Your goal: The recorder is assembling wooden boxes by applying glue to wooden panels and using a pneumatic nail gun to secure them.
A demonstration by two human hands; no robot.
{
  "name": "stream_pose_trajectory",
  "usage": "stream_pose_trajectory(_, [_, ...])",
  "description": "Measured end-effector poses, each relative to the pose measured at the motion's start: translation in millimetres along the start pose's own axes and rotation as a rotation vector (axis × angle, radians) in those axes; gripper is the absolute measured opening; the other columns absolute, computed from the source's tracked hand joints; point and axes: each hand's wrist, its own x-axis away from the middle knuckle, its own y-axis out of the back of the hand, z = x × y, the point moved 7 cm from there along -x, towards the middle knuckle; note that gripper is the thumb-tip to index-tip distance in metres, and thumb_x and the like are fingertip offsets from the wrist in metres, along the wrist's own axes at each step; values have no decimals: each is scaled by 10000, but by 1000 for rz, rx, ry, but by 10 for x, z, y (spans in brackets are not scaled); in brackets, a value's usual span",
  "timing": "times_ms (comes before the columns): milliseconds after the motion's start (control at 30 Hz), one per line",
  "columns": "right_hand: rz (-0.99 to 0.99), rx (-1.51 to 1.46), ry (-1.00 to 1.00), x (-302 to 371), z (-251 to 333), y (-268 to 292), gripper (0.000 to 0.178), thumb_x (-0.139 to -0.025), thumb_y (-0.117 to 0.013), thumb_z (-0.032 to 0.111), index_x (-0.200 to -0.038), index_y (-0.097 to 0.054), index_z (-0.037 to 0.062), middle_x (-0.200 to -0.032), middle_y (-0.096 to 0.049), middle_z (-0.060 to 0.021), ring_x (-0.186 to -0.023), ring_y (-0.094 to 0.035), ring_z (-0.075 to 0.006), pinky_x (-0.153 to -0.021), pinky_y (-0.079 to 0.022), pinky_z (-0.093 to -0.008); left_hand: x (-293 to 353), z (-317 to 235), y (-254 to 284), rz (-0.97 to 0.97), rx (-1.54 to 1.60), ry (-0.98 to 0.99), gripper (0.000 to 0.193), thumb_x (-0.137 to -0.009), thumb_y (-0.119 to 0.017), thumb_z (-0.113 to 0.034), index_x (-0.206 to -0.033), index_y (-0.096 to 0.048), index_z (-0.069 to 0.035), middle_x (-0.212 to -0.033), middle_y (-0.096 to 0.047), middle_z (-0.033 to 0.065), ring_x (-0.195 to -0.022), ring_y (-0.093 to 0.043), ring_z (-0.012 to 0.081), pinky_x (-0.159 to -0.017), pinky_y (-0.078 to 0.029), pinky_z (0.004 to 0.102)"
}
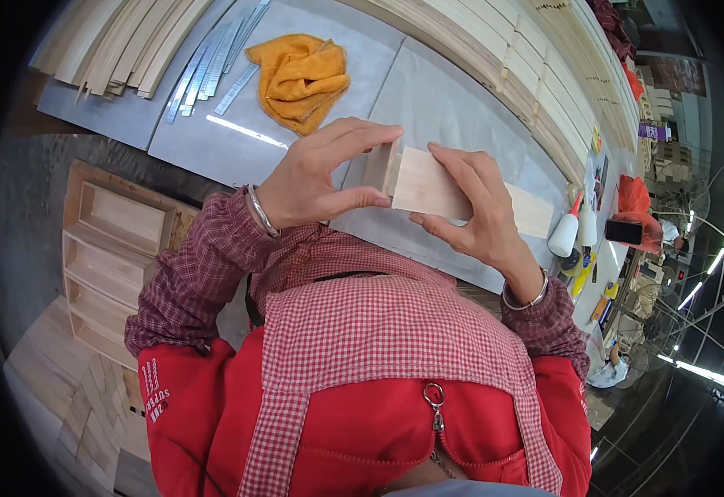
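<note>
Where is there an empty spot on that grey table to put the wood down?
Bare grey table shows between the orange cloth and the long stack of wooden slats, just beyond the left hand and right hand holding the wooden piece. It is crowded by the metal strips and near the white glue bottle.

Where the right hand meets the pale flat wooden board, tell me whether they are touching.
Touching. The head view shows the right hand wrapped over the pale flat wooden board, fingers lying on its face with no gap.
</note>
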Motion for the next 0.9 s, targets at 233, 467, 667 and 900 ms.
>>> stream_pose_trajectory(233, [-56, -15, 28, -18, 15, 28, 716, -636, -822, 203, -1274, -533, 55, -1121, -576, -103, -949, -542, -238, -831, -455, -320, -18, -13, -57, -28, -20, -51, 685, -649, -801, -138, -1280, -540, -98, -1171, -563, 94, -1027, -554, 233, -881, -469, 312])
stream_pose_trajectory(467, [-55, -40, 17, -5, -27, -13, 682, -669, -798, 221, -1264, -525, 32, -1143, -577, -97, -947, -520, -235, -864, -404, -334, -32, -20, -70, -6, -48, -81, 700, -635, -812, -156, -1274, -538, -82, -1176, -557, 95, -1037, -546, 235, -892, -462, 315])
stream_pose_trajectory(667, [-41, -43, -2, -33, -38, -20, 687, -661, -805, 220, -1259, -527, 28, -1137, -579, -96, -949, -521, -230, -850, -416, -333, -23, 21, -86, -38, -41, -78, 716, -608, -827, -168, -1257, -543, -69, -1171, -564, 97, -1027, -550, 237, -894, -461, 321])
stream_pose_trajectory(900, [-25, -29, -23, -50, -48, -25, 688, -652, -810, 215, -1250, -529, 21, -1125, -579, -105, -932, -526, -232, -841, -425, -333, -25, 79, -89, -105, 107, -30, 715, -592, -834, -152, -1247, -557, -76, -1150, -582, 85, -987, -551, 225, -872, -456, 329])
